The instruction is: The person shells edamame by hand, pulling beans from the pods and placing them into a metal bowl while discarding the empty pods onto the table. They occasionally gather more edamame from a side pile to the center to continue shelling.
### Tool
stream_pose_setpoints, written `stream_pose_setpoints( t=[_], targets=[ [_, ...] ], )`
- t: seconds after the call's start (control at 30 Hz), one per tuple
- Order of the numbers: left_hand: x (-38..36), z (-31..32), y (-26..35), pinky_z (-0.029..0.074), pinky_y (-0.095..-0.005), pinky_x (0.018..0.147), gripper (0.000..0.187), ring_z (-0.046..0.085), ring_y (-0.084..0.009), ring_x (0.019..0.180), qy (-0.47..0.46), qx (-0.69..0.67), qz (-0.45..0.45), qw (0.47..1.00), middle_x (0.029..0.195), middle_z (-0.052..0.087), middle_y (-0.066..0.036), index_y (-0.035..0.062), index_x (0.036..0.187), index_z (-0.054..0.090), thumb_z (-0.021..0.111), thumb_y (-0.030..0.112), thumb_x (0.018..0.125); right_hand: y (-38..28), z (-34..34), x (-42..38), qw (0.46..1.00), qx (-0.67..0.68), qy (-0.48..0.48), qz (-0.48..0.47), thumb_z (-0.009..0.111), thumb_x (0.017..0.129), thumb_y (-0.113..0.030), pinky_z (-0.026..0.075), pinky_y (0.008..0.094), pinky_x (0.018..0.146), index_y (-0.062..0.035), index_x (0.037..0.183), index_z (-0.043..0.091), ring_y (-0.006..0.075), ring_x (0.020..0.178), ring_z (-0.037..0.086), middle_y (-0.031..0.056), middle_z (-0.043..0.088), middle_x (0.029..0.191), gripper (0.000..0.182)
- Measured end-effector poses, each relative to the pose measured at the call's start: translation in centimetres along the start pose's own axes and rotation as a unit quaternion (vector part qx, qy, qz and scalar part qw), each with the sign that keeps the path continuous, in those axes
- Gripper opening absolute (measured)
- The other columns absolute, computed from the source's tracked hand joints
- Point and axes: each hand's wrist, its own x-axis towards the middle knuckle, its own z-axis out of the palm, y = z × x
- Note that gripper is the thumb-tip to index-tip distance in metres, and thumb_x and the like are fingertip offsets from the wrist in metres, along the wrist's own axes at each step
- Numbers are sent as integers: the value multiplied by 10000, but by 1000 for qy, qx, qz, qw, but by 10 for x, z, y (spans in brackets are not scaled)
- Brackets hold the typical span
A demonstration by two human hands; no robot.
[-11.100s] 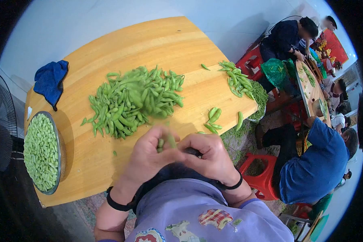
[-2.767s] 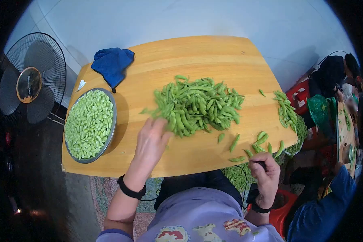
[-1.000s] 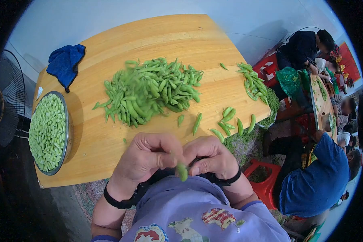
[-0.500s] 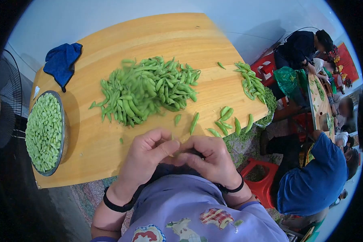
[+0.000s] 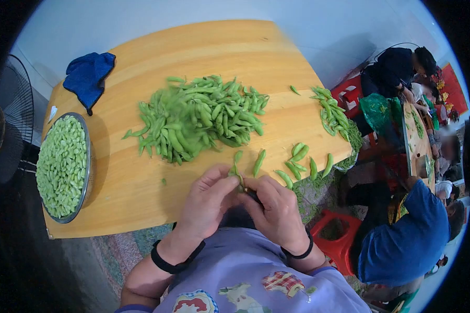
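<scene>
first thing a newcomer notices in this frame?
Likely the big heap of green pods in the middle of the wooden table. Then the left hand and right hand, pinched together on one pod at the near edge. At the table's left end, a metal bowl brims with shelled beans.

We work at a light wooden worktop [image 5: 203, 49] whose middle carries a big heap of green pods [image 5: 201, 117], with a few loose pods [image 5: 300, 159] lying nearer the near right edge and a smaller cluster of pods [image 5: 331, 112] along the right edge. At the near left a round metal bowl [image 5: 87, 172] full of shelled pale green beans [image 5: 61, 164] sits partly over the worktop's left edge. At the far left corner lies a crumpled blue cloth [image 5: 89, 75], with a small white scrap [image 5: 53, 112] just beside it at the edge.
</scene>
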Motion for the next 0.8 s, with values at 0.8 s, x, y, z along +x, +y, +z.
stream_pose_setpoints(
  t=[0.8],
  targets=[
    [-2, -9, -5, 500, -248, 643, 94, 568, -125, 725, 58, 120, 49, 990, 903, 568, -47, 36, 951, 506, 480, 42, 860, 11, 10, -7, 998, 13, 62, 14, 648, 705, -2, 431, 332, 486, 0, 892, 555, 269, 563, 549, 126, 533, 696, 209]
  ],
)
